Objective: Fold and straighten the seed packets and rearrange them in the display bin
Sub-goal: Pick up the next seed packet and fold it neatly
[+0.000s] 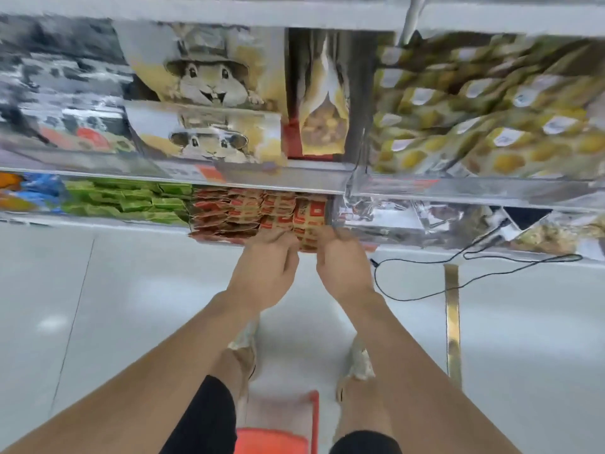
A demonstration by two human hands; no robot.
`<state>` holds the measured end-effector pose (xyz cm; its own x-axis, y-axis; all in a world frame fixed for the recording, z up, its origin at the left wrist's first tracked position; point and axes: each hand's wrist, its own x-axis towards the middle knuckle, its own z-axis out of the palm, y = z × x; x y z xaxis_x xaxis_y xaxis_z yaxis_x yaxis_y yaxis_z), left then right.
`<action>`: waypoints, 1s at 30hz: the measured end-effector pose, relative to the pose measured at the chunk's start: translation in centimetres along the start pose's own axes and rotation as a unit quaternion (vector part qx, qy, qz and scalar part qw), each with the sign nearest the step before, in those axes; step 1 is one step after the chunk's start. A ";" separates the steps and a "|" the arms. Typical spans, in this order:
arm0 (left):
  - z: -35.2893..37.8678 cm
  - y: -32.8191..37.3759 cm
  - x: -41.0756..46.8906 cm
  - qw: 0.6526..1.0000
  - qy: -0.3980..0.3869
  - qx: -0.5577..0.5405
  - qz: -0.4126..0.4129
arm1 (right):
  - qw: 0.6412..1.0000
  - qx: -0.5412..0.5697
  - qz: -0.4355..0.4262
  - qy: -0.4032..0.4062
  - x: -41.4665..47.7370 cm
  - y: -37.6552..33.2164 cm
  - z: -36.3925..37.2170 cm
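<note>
The packet (307, 235) sits directly between your two grips and just beyond them, at the front right corner of the bin (330, 208). Its long axis runs away from you, from its near edge in your fingers into the bin. Your left grip (266, 267) and right grip (340, 263) are equally near it, one on each side, with fingers curled in on its near edge. Both look to be pinching it, though the blur hides the fingertips. From here I judge the move is to press it flat and slide it straight ahead, so it stands against the row of packets (242, 214) just beyond your left grip. That row leans unevenly and its front edges overhang, so a push from your left could knock them. Beyond your right grip the bin's wall stands close, with silver bags (409, 214) past it, so there is little room to swing that way. A black cable (458, 268) loops off to the right of your right grip, apart from it. Green packets (131, 201) lie well off to the left of your left grip.
</note>
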<state>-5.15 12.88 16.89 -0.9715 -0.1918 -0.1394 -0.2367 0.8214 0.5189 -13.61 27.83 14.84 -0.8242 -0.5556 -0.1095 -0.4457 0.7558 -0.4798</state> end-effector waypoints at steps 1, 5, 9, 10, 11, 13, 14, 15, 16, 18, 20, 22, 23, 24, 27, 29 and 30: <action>1.7 -0.5 0.8 1.000 0.017 0.006 0.014 | 0.998 0.014 -0.024 0.055 0.6 1.2 1.5; 7.0 -2.9 4.3 0.994 0.086 0.044 0.045 | 0.967 0.078 -0.141 0.195 2.9 4.8 5.7; 9.8 -5.4 7.1 0.985 0.145 0.055 0.071 | 0.940 0.082 -0.181 0.278 6.0 7.4 9.7; 10.1 -5.8 7.6 0.984 0.152 0.058 0.077 | 0.931 0.093 -0.186 0.299 6.7 7.9 10.6; 10.5 -6.3 8.0 0.981 0.160 0.066 0.084 | 0.922 0.108 -0.189 0.320 7.3 8.4 11.4; 10.9 -6.7 8.4 0.974 0.178 0.090 0.107 | 0.905 0.146 -0.191 0.350 7.8 8.8 12.7; 11.1 -6.8 8.5 0.970 0.183 0.100 0.125 | 0.897 0.167 -0.191 0.363 7.9 8.9 13.2; 11.4 -6.8 8.3 0.965 0.191 0.110 0.143 | 0.888 0.185 -0.197 0.373 7.9 9.1 13.7; 11.7 -6.8 8.0 0.959 0.203 0.120 0.154 | 0.880 0.197 -0.206 0.380 7.9 9.2 14.0; 12.1 -6.9 7.6 0.950 0.227 0.143 0.159 | 0.878 0.198 -0.217 0.378 7.9 9.3 14.5; 12.3 -7.0 7.4 0.949 0.220 0.162 0.157 | 0.888 0.176 -0.209 0.370 7.9 9.4 14.4; 12.6 -7.0 7.2 0.952 0.201 0.177 0.150 | 0.901 0.155 -0.188 0.360 7.7 9.6 14.1; 12.8 -7.0 6.8 0.953 0.194 0.182 0.148 | 0.908 0.149 -0.180 0.347 7.5 9.5 13.9; 12.9 -6.9 6.6 0.953 0.187 0.186 0.146 | 0.917 0.143 -0.172 0.331 7.3 9.3 13.6; 13.4 -7.2 5.6 0.952 0.173 0.211 0.139 | 0.939 0.108 -0.147 0.291 6.5 8.5 12.4; 13.7 -7.5 5.1 0.949 0.169 0.229 0.138 | 0.953 0.080 -0.126 0.263 5.8 7.9 12.0; 13.9 -7.7 4.7 0.951 0.158 0.230 0.136 | 0.959 0.063 -0.113 0.253 5.5 7.6 11.9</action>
<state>-7.69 13.17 0.52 -0.9690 -0.0300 0.2453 -0.0143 0.9977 0.0657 -17.37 26.43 0.24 -0.7894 -0.4373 0.4308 -0.6138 0.5706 -0.5456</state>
